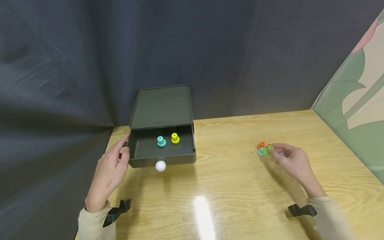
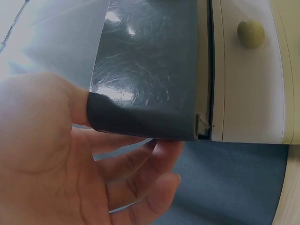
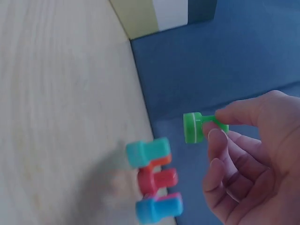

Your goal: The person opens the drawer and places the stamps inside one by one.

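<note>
Sleeves (image 1: pixel 92 226) lie nearest; beyond, the left hand (image 1: pixel 108 170) rests loose, open fingers against the box (image 1: pixel 163 106). The right hand (image 1: pixel 294 163) pinches the green peg (image 3: pixel 191 128) (wide end free), just beside the other pegs (image 3: pixel 147 182); a straight lift should avoid knocking them.

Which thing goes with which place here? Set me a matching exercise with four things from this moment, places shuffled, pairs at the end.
Things:
1. Green piece
2. Yellow piece
3. White knob
4. Blue piece

Places:
A. On the front of the drawer
B. On the table, grouped with other coloured pieces
C. Pinched in the right hand
D. Inside the open drawer, beside a teal piece

Pairs: 1-C; 2-D; 3-A; 4-B
</note>
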The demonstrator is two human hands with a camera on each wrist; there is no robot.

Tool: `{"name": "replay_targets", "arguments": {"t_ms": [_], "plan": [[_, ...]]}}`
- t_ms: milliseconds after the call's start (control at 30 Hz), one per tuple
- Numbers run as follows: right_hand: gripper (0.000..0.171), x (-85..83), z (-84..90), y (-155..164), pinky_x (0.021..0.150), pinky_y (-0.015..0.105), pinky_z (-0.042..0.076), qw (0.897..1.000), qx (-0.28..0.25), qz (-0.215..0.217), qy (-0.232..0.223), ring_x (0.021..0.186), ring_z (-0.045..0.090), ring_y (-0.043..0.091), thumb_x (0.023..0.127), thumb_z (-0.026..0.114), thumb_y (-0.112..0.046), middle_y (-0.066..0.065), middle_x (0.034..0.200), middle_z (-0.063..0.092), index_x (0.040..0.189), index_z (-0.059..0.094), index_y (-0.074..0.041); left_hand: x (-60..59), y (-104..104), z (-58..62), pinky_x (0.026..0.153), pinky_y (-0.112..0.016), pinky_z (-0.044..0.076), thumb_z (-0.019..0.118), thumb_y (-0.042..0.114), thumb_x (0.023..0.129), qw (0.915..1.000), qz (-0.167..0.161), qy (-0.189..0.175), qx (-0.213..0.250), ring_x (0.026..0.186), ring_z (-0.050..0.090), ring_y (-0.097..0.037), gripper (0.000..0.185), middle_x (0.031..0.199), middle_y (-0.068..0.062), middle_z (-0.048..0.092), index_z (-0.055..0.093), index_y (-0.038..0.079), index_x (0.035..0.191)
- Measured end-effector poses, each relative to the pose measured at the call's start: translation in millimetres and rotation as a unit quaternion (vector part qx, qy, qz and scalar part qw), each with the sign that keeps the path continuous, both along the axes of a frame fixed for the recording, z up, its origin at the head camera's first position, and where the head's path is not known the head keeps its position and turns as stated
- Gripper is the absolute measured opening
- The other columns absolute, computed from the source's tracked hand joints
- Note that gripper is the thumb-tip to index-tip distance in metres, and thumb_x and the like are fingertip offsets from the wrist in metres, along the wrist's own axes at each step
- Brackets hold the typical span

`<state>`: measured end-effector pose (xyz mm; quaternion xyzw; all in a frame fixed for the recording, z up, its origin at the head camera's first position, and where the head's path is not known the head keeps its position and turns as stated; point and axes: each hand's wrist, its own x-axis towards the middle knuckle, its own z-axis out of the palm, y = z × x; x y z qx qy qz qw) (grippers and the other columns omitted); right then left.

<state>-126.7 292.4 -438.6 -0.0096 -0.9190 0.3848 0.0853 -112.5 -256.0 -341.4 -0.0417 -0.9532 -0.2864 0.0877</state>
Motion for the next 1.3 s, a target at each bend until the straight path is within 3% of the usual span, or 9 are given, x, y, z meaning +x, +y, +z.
{"name": "replay_targets", "arguments": {"t_ms": [233,500,733,933,1300], "plan": [[0.039,-3.8,25.3,-24.1,0.057,0.025,0.053,1.0,-0.01,0.026,0.005,0.069,0.072,0.006,0.102,0.073,-0.034,0.02,0.104,0.08,0.125,0.077,-0.003,-1.0,-0.4,5.0,0.071,-0.039,0.043,0.035,0.03,0.114,0.9999,0.004,0.01,-0.008,0.079,0.063,-0.02,0.053,0.109,-0.014,0.075,0.043,0.02,0.165],[0.032,-9.3,53.8,-48.1,0.059,0.028,0.053,0.997,-0.018,0.071,0.017,0.069,0.072,0.007,0.1,0.076,-0.032,0.012,0.1,0.082,0.123,0.078,-0.01,-1.7,-1.8,3.8,0.075,-0.043,0.045,0.036,0.029,0.114,1.0,-0.004,0.005,-0.005,0.095,0.071,-0.028,0.053,0.134,-0.021,0.071,0.042,0.019,0.165],[0.031,-15.3,78.7,-69.8,0.056,0.031,0.052,0.994,-0.036,0.105,0.004,0.064,0.07,0.013,0.099,0.078,-0.035,0.007,0.105,0.08,0.125,0.078,-0.018,-1.1,-1.2,1.6,0.075,-0.041,0.044,0.034,0.031,0.114,0.9999,-0.003,-0.015,-0.004,0.092,0.069,-0.025,0.054,0.135,-0.019,0.071,0.039,0.021,0.167],[0.03,-21.1,98.1,-91.7,0.054,0.03,0.05,0.991,-0.045,0.124,0.008,0.065,0.068,0.012,0.098,0.078,-0.034,0.006,0.103,0.08,0.123,0.078,-0.018,-1.0,-1.5,-0.3,0.073,-0.041,0.044,0.033,0.031,0.114,0.9997,-0.005,-0.023,0.0,0.093,0.069,-0.028,0.055,0.141,-0.023,0.067,0.037,0.02,0.168],[0.023,-32.9,114.9,-127.2,0.057,0.028,0.048,0.981,-0.043,0.182,0.045,0.061,0.066,0.014,0.097,0.08,-0.026,-0.001,0.094,0.08,0.119,0.08,-0.018,-3.0,-1.7,-1.4,0.077,-0.042,0.043,0.032,0.03,0.114,0.9996,-0.011,-0.025,0.005,0.097,0.068,-0.029,0.055,0.15,-0.02,0.061,0.036,0.019,0.168]]}}
